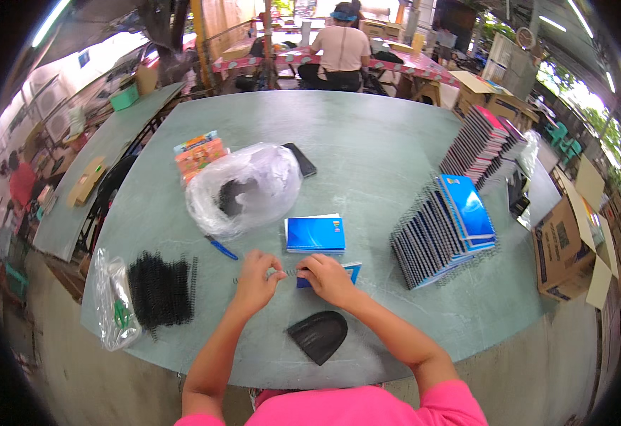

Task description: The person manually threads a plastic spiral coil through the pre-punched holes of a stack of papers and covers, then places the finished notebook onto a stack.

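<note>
My left hand (259, 281) is closed, its thumb and fingertips pinching a thin dark spiral binding coil (290, 272). The coil stretches from left of that hand across to my right hand (325, 278). My right fingers are closed on a small blue notebook (354, 270), at its left end, where the coil meets it; the hand covers most of the cover. Just beyond my hands lies a short pile of blue notebooks (315, 235). A black, rounded pad-like piece (318, 336) rests nearer to me. Left of my left hand is a heap of black coils (160, 291).
On the green table (367, 135) sit a clear plastic bag (268, 188), a phone (300, 160), a blue pen-like tool (222, 248) and an orange packet (199, 153). Coil-bound blue notebooks (438, 231) and red ones (475, 145) stand stacked at right, beside an open carton (566, 245).
</note>
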The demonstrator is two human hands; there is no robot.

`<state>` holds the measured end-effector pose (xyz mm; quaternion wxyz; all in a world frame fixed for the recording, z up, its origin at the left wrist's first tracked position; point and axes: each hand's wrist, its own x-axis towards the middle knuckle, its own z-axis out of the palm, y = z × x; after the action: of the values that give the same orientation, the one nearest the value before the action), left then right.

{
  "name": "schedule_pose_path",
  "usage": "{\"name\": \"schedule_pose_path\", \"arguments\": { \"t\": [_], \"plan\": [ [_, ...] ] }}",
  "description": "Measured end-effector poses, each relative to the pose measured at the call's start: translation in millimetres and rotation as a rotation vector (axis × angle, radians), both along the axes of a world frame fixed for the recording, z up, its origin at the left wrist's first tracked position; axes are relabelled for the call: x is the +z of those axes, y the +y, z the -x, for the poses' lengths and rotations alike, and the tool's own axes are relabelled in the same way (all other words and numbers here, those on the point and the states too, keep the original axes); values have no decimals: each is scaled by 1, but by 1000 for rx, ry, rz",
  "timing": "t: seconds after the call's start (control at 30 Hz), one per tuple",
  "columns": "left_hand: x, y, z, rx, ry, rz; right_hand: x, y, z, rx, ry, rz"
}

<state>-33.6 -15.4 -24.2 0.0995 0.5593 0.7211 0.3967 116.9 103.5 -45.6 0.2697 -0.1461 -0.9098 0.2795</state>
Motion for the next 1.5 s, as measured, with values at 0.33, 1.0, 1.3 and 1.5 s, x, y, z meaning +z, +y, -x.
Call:
{"name": "schedule_pose_path", "arguments": {
  "t": [0.33,1.0,1.3,1.5],
  "plan": [
    [-8,-28,-61,-295,69,210,19,28,-38,-186,-262,295],
    [22,-5,-33,201,212,-293,-30,9,-63,-208,275,886],
    [18,0,-35,102,168,-211,-30,9,-57,-206,254,1034],
    [31,9,-43,141,139,-330,-37,11,-57,-214,334,912]
  ]
}}
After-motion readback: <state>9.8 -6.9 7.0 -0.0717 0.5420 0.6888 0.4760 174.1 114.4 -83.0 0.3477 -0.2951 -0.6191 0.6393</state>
